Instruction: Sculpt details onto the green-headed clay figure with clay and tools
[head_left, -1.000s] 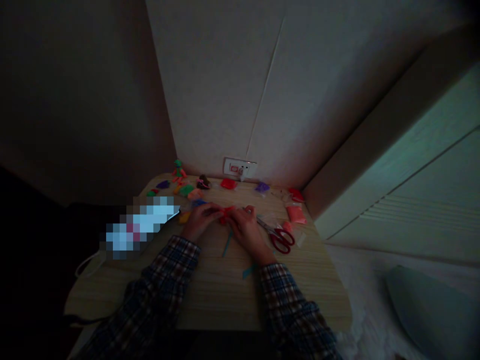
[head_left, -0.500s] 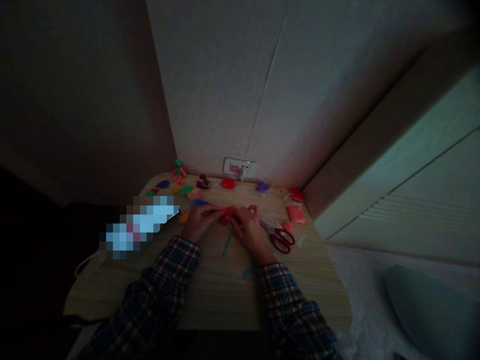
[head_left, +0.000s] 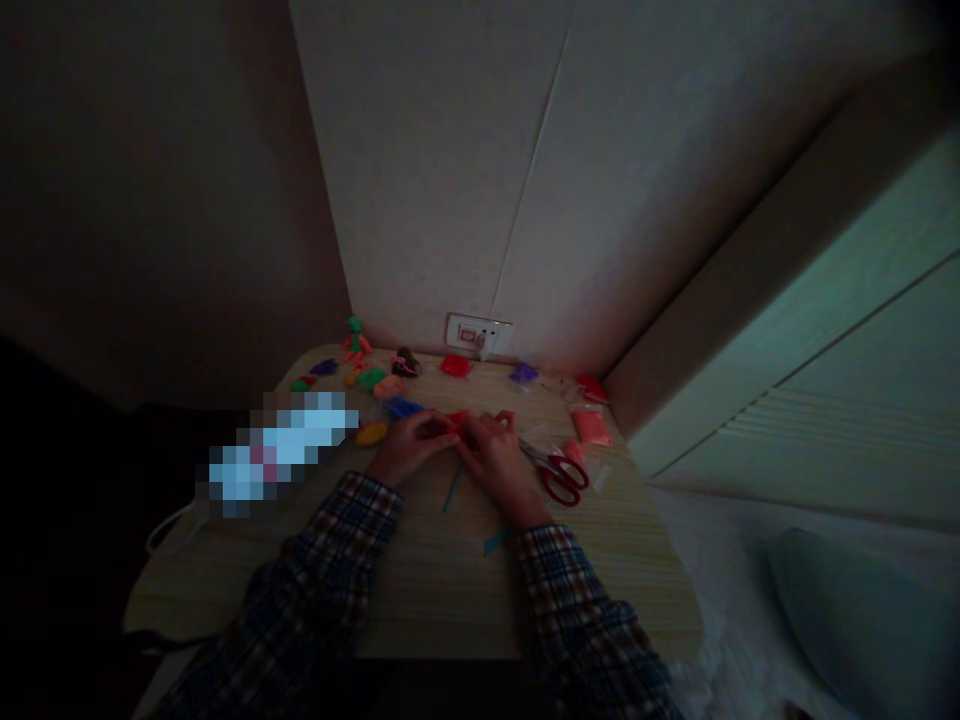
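Note:
Between my two hands, over the middle of the table, is a piece of red modelling clay (head_left: pixel 457 420), mostly covered by fingers. My left hand (head_left: pixel 407 446) pinches it from the left with thumb and fingertips. From the right, the bent fingers of my right hand (head_left: pixel 493 452) close on it. Red-handled scissors (head_left: pixel 564 480) lie just right of my right hand. A thin teal strip (head_left: pixel 452 487) rests below the hands, and a second teal piece (head_left: pixel 496 543) lies beside my right wrist. Blue clay (head_left: pixel 405 408) and yellow clay (head_left: pixel 371 433) sit by my left hand.
Along the back edge stand a small green and orange figure (head_left: pixel 356 340), a red packet (head_left: pixel 456 366) and a purple packet (head_left: pixel 524 373). A pink packet (head_left: pixel 592 428) lies at right. A blurred-out lit screen (head_left: pixel 281 450) is at left. Behind is a wall socket (head_left: pixel 478 333).
My left fingers have shifted slightly around the red clay, and more of the yellow and blue clay shows beside them. The right hand stays nearly in place.

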